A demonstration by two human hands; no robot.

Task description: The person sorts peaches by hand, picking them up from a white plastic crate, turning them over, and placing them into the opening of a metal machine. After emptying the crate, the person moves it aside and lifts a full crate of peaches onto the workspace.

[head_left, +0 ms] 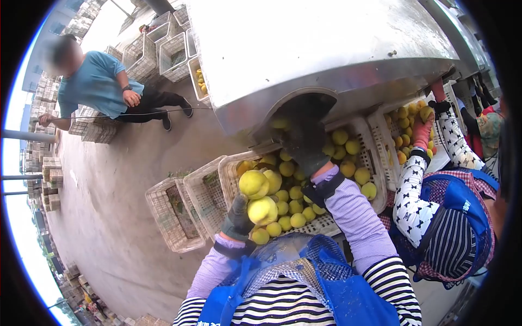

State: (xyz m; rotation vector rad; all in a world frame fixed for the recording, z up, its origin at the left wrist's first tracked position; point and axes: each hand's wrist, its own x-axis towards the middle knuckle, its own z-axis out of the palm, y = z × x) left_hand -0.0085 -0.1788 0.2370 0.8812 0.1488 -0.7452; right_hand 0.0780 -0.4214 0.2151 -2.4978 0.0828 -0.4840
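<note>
My left hand [237, 218], in a dark glove, is closed around several yellow peaches [262, 211] stacked against its palm and fingers. They are held above the near left side of a plastic crate [370, 145] full of yellow-green peaches [296, 207]. My right hand [305, 142], also dark-gloved, reaches to the round opening [304, 100] in the metal machine's side. A dim yellow-green peach [280, 123] shows by its fingers. The fingers are blurred and lost in shadow, so their grip cannot be made out.
The metal machine [321, 38] overhangs the crate. Two more crates [173, 214] [206, 187] stand at its left. At right a co-worker's gloved hand [422, 130] holds a peach over another peach crate [385, 133]. A person [100, 81] in a blue shirt holds a thin cord; stacked crates [174, 57] stand behind.
</note>
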